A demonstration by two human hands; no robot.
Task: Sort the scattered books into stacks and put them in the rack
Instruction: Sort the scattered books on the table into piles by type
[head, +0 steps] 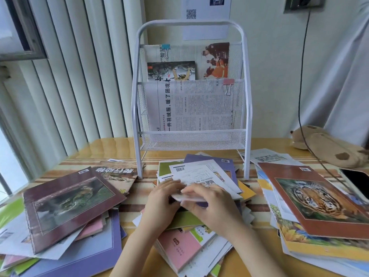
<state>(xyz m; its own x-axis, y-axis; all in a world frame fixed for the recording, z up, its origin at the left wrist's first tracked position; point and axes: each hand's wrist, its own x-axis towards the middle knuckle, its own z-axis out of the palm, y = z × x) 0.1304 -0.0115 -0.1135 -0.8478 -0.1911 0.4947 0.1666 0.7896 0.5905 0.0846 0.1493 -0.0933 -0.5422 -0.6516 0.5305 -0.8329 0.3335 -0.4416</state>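
Both hands, left hand point(162, 198) and right hand point(211, 204), grip clamped on the middle pile's point(199, 176) white book point(189, 196), probably squaring edges; rack point(191, 136) waits at twelve o'clock on the counter point(111, 144).

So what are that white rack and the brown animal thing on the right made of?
The rack looks like white-painted metal: thin bent tube frame, fine mesh pockets. The brown animal seems to be soft plush fabric, going by its matte, fuzzy, slumped shape, though blur leaves that open.
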